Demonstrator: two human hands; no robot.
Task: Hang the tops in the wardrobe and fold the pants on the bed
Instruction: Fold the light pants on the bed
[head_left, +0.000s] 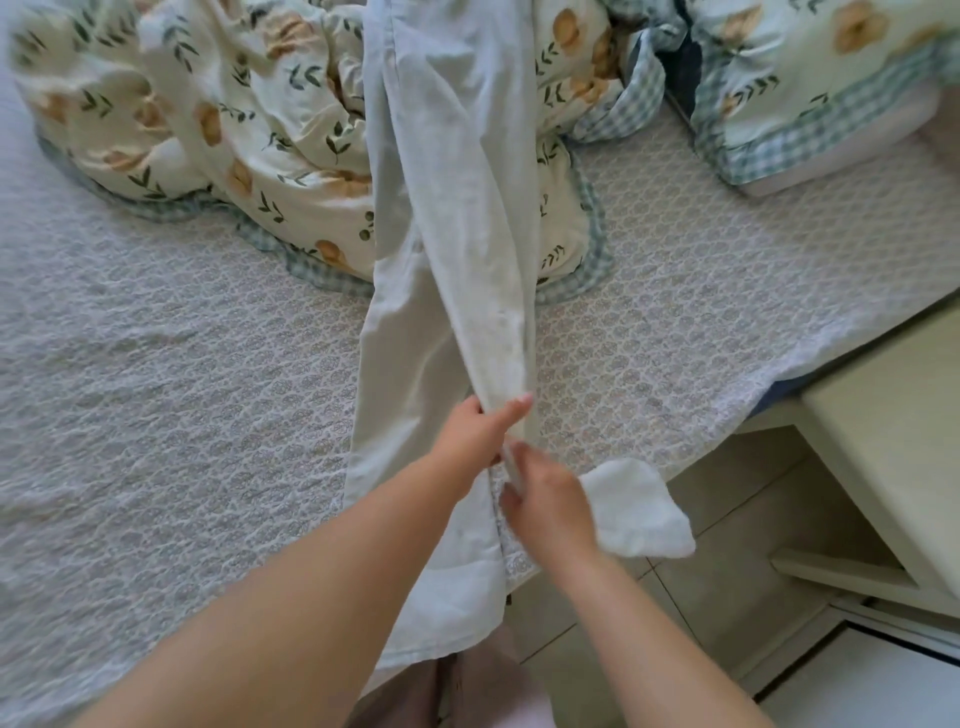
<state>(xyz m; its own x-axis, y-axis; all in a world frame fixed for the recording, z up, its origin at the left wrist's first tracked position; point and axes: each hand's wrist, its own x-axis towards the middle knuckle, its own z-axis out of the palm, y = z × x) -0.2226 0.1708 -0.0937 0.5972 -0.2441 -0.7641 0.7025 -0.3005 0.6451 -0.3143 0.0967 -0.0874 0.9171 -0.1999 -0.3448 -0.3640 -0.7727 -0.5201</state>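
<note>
Head view: the left hand (480, 428) and right hand (545, 506) are both pinching one leg of the pale pants (452, 182) lying on the bed (156, 338).

Upper end of pants (452, 156) beyond top edge

Your left hand (478, 431) and right hand (545, 504) are bare, as are both forearms (311, 597) up to the frame's edge. Below them is a dusty-pink garment (410, 691), paler pink beside it.
</note>
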